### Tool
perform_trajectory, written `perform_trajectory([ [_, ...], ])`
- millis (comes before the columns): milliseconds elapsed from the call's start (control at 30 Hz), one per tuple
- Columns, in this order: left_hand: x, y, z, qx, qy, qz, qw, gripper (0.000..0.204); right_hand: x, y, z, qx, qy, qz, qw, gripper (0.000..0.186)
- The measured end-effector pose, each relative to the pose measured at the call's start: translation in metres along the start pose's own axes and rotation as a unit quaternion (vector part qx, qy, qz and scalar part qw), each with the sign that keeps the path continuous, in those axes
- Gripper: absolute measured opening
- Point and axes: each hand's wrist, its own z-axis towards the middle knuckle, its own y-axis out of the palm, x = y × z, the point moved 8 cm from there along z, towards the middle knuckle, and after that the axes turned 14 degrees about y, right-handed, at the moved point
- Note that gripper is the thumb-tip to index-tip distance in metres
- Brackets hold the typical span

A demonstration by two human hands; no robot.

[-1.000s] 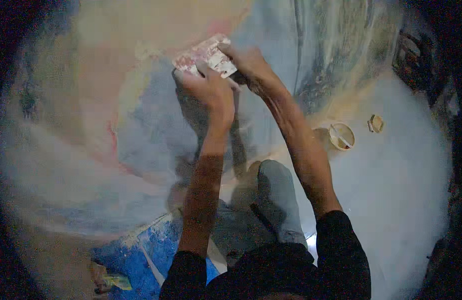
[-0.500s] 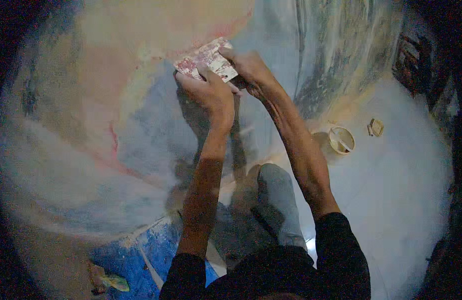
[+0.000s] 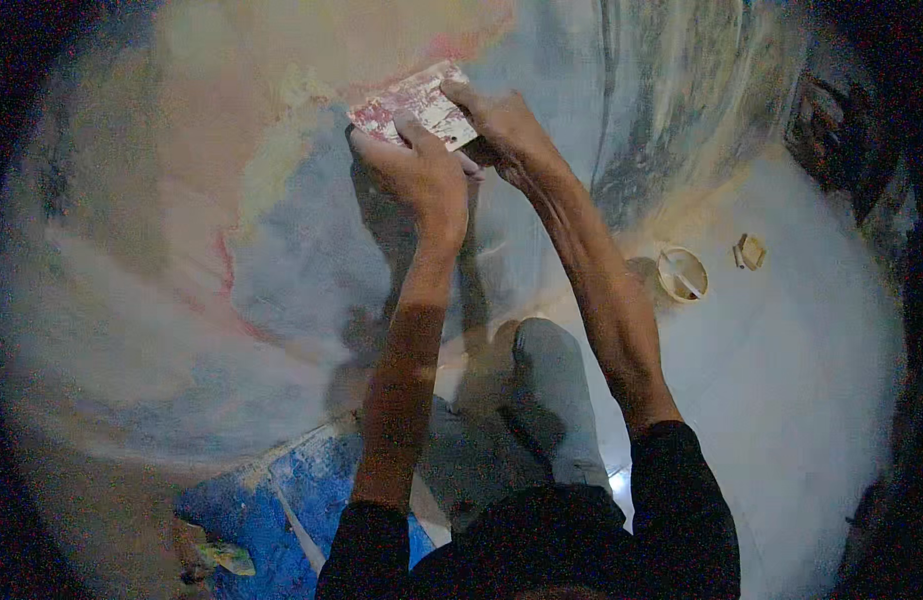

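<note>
My left hand (image 3: 416,175) and my right hand (image 3: 504,130) grip a flat, rectangular white scraper (image 3: 426,98) between them. Reddish paint smears cover its face, and a small dark hole shows near its lower right corner. The left thumb presses on its face from below, while the right thumb lies over its right end; most of the other fingers are hidden behind it. The scraper's far edge lies at a pink-red streak (image 3: 451,46) on a large painted surface (image 3: 301,215) of blue-grey, beige and yellow tones. Whether that edge touches the surface, I cannot tell.
A round, pale bowl (image 3: 665,258) with a light stick in it stands to the right. Beside it lies a small yellowish angular piece (image 3: 751,252). Paint-stained blue sheeting (image 3: 256,545) and a crumpled greenish scrap (image 3: 226,559) lie at lower left. My grey-clad knee (image 3: 556,370) is between my arms.
Both hands have shifted the scraper slightly away from me, and its tilt has changed a little. The pink-red streak at its far edge looks stronger. My grip is the same.
</note>
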Motion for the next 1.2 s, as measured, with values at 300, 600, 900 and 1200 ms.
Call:
perform_trajectory([
  [300,0.014,0.002,0.002,-0.006,0.046,0.064,0.997,0.034,-0.005,-0.015,0.016,0.031,-0.098,-0.152,0.983,0.036],
  [600,0.029,-0.012,0.004,0.036,0.102,0.046,0.993,0.033,0.001,-0.004,0.014,0.025,-0.016,-0.012,0.999,0.033],
  [900,-0.005,0.008,-0.005,-0.021,0.022,0.052,0.998,0.034,-0.017,-0.016,0.012,0.074,-0.318,-0.381,0.865,0.043],
  [1200,-0.013,-0.011,0.017,-0.004,0.083,0.033,0.996,0.04,0.042,-0.003,0.01,-0.021,-0.099,0.078,0.992,0.036],
])
